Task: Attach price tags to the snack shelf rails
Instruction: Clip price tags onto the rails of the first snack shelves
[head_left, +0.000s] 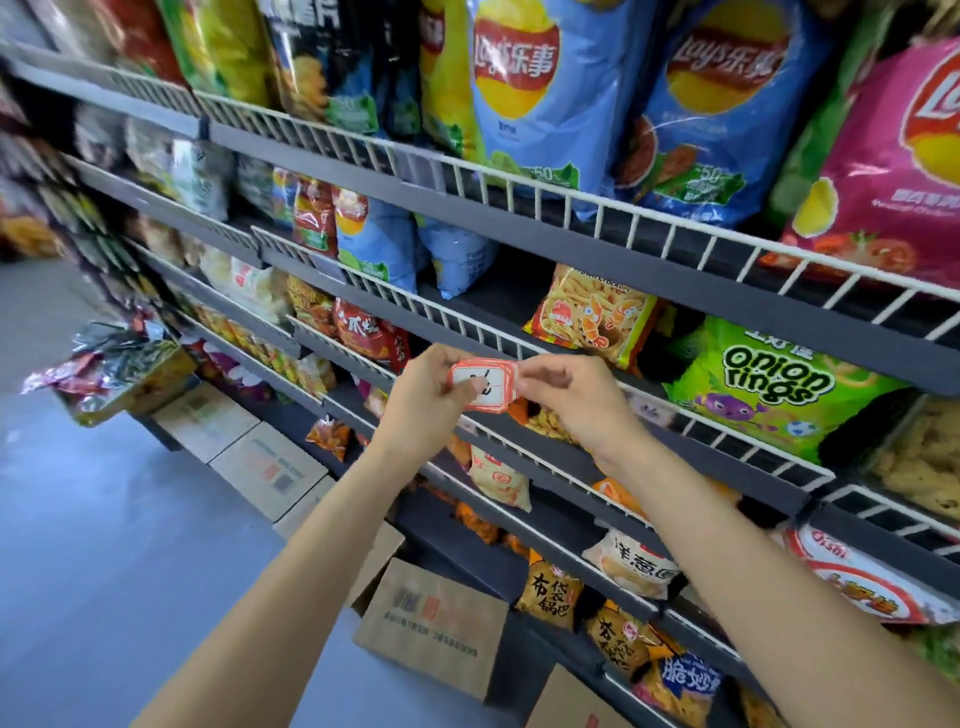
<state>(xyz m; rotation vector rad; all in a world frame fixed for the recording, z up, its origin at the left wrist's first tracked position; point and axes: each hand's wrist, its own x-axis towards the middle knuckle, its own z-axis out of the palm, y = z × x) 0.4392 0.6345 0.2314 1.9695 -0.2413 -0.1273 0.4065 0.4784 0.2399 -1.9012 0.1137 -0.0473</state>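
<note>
A small stack of red-bordered white price tags (480, 385) with black handwriting is held in front of the shelves. My left hand (428, 397) grips the stack from the left, its thumb lying across the top tag. My right hand (566, 397) pinches the stack's right edge with its fingertips. Both hands hover just in front of a grey shelf rail (561, 457) topped by a white wire fence (519, 345). Neither tag nor hand touches the rail.
Snack bags fill the shelves: blue chip bags (540, 88) on top, a green onion rings bag (769, 384) to the right. Cardboard boxes (431, 623) stand on the grey floor below, and a box of foil packets (119, 374) sits at the left.
</note>
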